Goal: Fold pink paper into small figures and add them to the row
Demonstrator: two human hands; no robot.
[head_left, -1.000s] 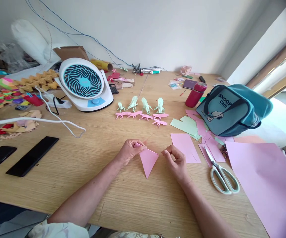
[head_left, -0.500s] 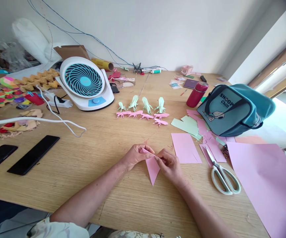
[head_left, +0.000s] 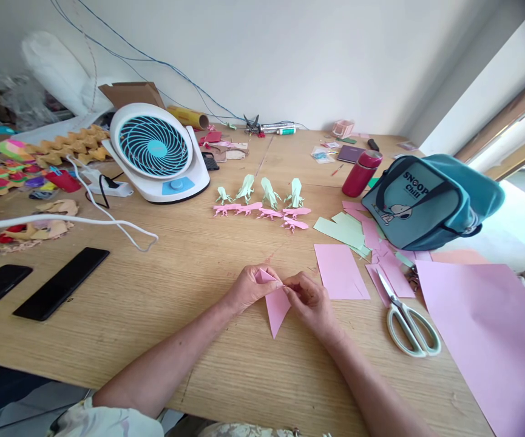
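Note:
A folded piece of pink paper [head_left: 277, 312] is held between both hands, its pointed end hanging down toward the table. My left hand [head_left: 254, 285] is closed on its upper left part, thumb on top. The fingers of my right hand [head_left: 308, 298] pinch the paper's edge at the right, close to the left thumb. Beyond the hands stand several pink folded paper insects [head_left: 270, 213] and several light green ones [head_left: 269, 193]. A flat pink paper sheet [head_left: 340, 272] lies just right of my right hand.
At the right are scissors [head_left: 410, 321], a large pink sheet [head_left: 490, 328], green paper pieces [head_left: 339, 232], a red bottle [head_left: 362, 173] and a teal bag [head_left: 421, 203]. To the left stand a fan [head_left: 153, 149], a white cable [head_left: 62, 222] and two black phones [head_left: 62, 284].
The paper's lower point has swung slightly to the left and its upper fold has tilted. Both hands remain in nearly the same place, still gripping it.

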